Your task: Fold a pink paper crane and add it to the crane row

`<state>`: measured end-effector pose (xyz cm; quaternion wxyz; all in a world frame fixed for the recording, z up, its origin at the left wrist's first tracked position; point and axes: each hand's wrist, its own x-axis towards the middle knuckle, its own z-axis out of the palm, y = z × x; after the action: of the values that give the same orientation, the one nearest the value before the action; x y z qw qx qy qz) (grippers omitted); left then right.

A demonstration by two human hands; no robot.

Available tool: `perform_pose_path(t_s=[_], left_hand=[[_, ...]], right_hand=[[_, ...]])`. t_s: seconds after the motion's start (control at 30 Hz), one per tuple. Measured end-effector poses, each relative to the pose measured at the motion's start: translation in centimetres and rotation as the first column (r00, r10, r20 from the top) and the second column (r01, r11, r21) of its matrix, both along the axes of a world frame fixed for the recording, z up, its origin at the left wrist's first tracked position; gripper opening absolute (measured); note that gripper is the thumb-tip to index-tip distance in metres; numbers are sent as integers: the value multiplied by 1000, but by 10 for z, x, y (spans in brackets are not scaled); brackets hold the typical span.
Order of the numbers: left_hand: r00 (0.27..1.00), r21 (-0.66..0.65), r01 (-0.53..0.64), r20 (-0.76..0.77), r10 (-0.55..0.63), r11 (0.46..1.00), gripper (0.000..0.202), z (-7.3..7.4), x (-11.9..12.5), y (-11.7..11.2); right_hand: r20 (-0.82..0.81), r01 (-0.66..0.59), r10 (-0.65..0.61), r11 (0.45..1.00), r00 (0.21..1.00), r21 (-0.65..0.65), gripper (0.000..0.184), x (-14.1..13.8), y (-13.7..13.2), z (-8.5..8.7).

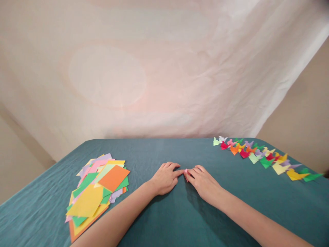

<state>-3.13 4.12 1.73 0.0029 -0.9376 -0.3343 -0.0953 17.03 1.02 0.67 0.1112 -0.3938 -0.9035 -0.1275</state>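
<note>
A small piece of folded pink paper lies between my hands at the middle of the table. My right hand pinches it with thumb and fingertips, which hide most of it. Its folded shape is too small to make out. My left hand rests on the cloth with the fingers apart. The stretched index finger of that hand reaches the left side of the pink paper.
A dark green cloth covers the table. To the left lies a loose pile of coloured paper sheets. Rows of small folded paper birds stand along the right edge. A pale sheet hangs behind the table.
</note>
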Motion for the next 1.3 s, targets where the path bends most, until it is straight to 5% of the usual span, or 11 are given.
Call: perform_pose_path(t_s=[0.43, 0.93, 1.3], left_hand=[[985, 129, -33, -164, 54, 991, 38, 3, 9, -1], [988, 144, -60, -134, 79, 988, 40, -3, 10, -5], [987, 87, 98, -135, -86, 991, 38, -1, 14, -6]], right_hand=[[-5, 14, -15, 994, 1000, -109, 39, 7, -12, 0], [-17, 19, -23, 977, 1000, -212, 56, 18, -27, 0], [-84, 3, -21, 977, 996, -211, 51, 20, -26, -3]])
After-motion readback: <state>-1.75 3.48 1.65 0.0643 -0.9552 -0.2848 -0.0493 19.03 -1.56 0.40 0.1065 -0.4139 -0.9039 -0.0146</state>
